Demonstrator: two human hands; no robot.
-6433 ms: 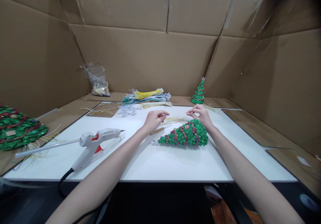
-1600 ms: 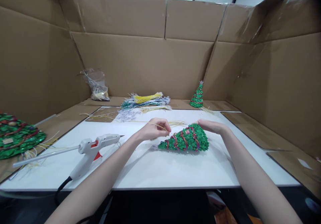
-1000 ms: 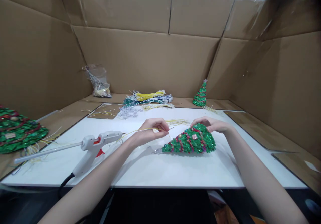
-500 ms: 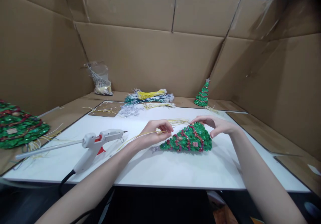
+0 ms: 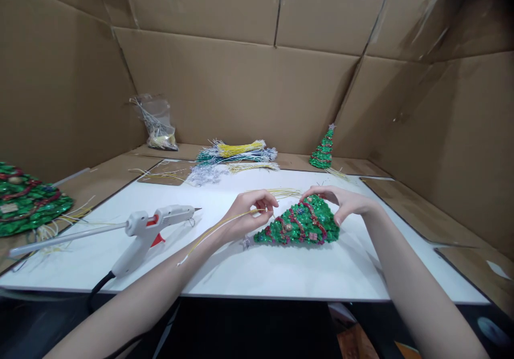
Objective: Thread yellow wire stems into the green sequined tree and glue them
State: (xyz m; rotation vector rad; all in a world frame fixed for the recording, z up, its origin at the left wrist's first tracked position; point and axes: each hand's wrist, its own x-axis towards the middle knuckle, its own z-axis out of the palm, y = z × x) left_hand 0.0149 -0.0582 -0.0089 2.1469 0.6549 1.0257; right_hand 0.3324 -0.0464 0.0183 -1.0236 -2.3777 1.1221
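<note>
A small decorated Christmas tree [image 5: 299, 224] lies on its side on the white board, its star tip [image 5: 246, 242] pointing left and its wide base right. My right hand [image 5: 337, 201] curves over the base end, thumb on the near side and fingers on the far side, gripping it. Close above the tree's narrow part, my left hand [image 5: 255, 213] pinches thin yellow and white wires [image 5: 217, 228]. Their loose ends trail back over my left wrist. Whether the wires touch the tree is too fine to tell.
A white glue gun [image 5: 140, 236] stands on the left of the board, beside a larger decorated tree [image 5: 30, 201]. Bundled wires [image 5: 236, 152], silvery pieces [image 5: 206, 174], a plastic bag [image 5: 157, 123] and another small tree [image 5: 323, 149] are at the back. Cardboard walls [image 5: 225, 91] surround the board.
The wires' loose ends have swung down over my left forearm. The tree is turned slightly in my right hand. The whole view has shifted a little.
</note>
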